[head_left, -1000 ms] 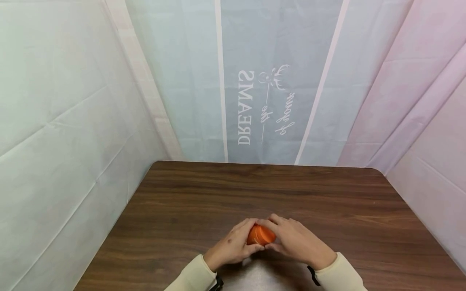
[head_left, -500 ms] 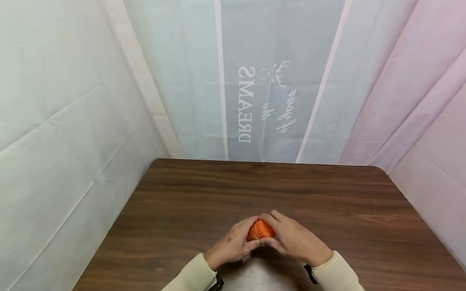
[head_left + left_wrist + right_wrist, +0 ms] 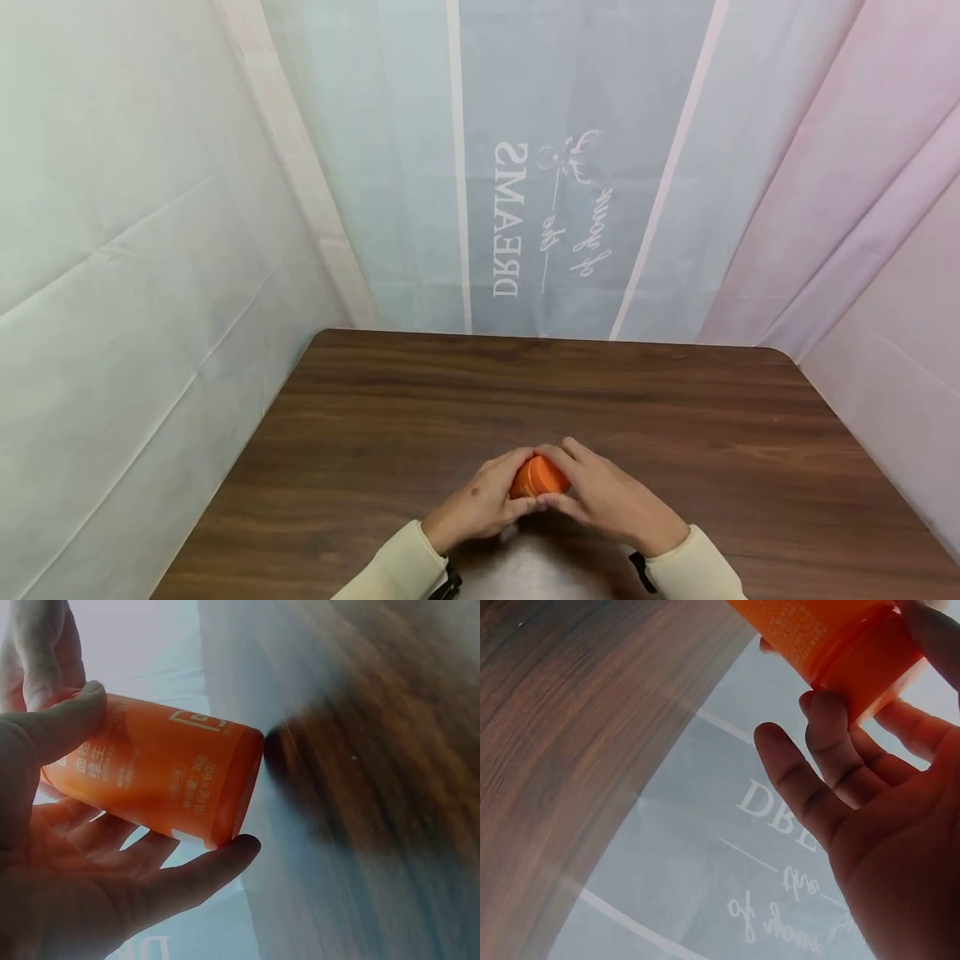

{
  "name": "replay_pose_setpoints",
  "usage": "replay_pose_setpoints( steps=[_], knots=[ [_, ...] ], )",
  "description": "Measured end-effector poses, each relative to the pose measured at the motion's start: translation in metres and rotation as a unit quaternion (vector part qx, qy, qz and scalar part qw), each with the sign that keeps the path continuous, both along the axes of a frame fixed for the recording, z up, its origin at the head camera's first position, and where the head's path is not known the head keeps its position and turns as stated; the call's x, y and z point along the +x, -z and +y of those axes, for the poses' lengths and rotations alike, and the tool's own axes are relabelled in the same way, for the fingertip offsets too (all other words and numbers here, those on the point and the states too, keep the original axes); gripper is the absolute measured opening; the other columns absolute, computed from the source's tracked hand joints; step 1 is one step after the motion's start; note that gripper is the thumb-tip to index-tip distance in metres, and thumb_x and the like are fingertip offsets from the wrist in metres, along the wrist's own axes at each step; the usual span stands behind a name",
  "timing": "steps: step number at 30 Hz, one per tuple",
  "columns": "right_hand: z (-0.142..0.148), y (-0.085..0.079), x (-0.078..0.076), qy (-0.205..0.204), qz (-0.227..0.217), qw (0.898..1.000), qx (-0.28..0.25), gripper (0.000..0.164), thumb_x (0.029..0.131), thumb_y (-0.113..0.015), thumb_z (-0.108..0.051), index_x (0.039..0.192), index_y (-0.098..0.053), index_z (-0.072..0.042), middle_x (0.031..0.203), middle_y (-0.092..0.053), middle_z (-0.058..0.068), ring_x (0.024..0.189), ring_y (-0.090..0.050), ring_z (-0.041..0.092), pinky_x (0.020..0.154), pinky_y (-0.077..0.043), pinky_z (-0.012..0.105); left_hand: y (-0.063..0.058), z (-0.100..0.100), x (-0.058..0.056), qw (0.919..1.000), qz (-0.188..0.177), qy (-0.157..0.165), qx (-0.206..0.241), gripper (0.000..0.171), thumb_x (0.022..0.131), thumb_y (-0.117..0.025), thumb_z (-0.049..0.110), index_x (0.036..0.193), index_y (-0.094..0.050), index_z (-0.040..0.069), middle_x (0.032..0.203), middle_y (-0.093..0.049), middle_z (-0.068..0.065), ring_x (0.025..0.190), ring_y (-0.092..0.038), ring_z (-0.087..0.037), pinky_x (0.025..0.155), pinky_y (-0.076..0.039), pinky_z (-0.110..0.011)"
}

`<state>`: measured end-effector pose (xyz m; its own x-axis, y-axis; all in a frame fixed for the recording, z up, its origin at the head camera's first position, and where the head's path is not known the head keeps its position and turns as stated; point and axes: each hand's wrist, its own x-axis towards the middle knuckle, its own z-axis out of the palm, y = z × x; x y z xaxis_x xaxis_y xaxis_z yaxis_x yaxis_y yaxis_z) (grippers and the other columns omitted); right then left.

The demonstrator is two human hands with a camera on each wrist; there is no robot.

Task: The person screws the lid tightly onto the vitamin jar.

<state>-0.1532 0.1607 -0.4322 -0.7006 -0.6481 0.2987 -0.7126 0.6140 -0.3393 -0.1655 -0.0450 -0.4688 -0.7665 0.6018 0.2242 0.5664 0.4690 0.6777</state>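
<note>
An orange supplement bottle (image 3: 161, 765) with pale printed lettering is held tilted between both hands, over the near part of the table. My left hand (image 3: 477, 502) grips its body, thumb on one side and fingers along the other; the base points toward the tabletop in the left wrist view. At the other end, my right hand (image 3: 611, 496) holds the orange cap (image 3: 874, 664) between thumb and fingers, the cap sitting on the bottle. In the right wrist view one finger (image 3: 795, 776) stands off from the cap. The bottle's far side is hidden by the hands.
The brown wood-grain table (image 3: 420, 392) spreads out beyond the hands. Behind it hangs a pale blue cloth (image 3: 397, 208) with white lettering, and light cloth walls (image 3: 150, 292) close off both sides.
The right hand has shifted slightly on the cap, and the bottle has turned a little so that more of the cap's top faces the head camera. Both hands stay around the bottle.
</note>
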Motion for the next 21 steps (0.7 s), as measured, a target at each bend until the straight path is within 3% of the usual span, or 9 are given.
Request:
replay_pose_setpoints(
  steps=[5, 9, 14, 21],
  knots=[
    [0.0032, -0.0006, 0.0009, 0.018, -0.064, 0.998, -0.016, 0.063, 0.087, -0.062, -0.041, 0.134, -0.044, -0.004, 0.107, -0.050, -0.005, 0.082, -0.052, 0.004, 0.066, -0.049, 0.023, 0.0008, -0.0021, -0.0029, 1.0000, 0.001, 0.007, 0.007, 0.054, 0.085, -0.068, 0.032, 0.130, -0.044, 0.015, 0.111, -0.056, 0.002, 0.088, -0.052, -0.004, 0.069, -0.045, -0.018],
    [0.0051, -0.0013, 0.0001, 0.031, -0.118, 0.992, -0.036, 0.060, 0.087, -0.061, -0.043, 0.131, -0.046, -0.006, 0.109, -0.052, -0.007, 0.090, -0.053, 0.004, 0.073, -0.050, 0.029, 0.0002, -0.0036, -0.0045, 0.9999, -0.007, 0.005, 0.009, 0.054, 0.083, -0.069, 0.034, 0.128, -0.045, 0.015, 0.113, -0.055, 0.002, 0.092, -0.053, -0.004, 0.074, -0.046, -0.020],
    [0.0049, -0.0002, -0.0005, 0.043, -0.129, 0.990, -0.044, 0.051, 0.086, -0.062, -0.044, 0.126, -0.050, -0.014, 0.104, -0.050, -0.013, 0.090, -0.053, 0.002, 0.074, -0.050, 0.030, -0.0010, -0.0037, -0.0035, 0.9996, -0.026, -0.008, 0.002, 0.055, 0.083, -0.070, 0.035, 0.129, -0.046, 0.017, 0.112, -0.052, 0.003, 0.093, -0.051, -0.005, 0.076, -0.045, -0.022],
    [0.0027, -0.0001, -0.0014, 0.057, -0.132, 0.989, -0.044, 0.052, 0.086, -0.060, -0.050, 0.125, -0.050, -0.017, 0.104, -0.048, -0.014, 0.094, -0.053, 0.003, 0.079, -0.050, 0.031, -0.0043, -0.0042, -0.0021, 0.9989, -0.042, -0.013, 0.015, 0.053, 0.084, -0.070, 0.029, 0.130, -0.046, 0.016, 0.117, -0.054, 0.004, 0.102, -0.052, -0.006, 0.083, -0.046, -0.025]
  ],
)
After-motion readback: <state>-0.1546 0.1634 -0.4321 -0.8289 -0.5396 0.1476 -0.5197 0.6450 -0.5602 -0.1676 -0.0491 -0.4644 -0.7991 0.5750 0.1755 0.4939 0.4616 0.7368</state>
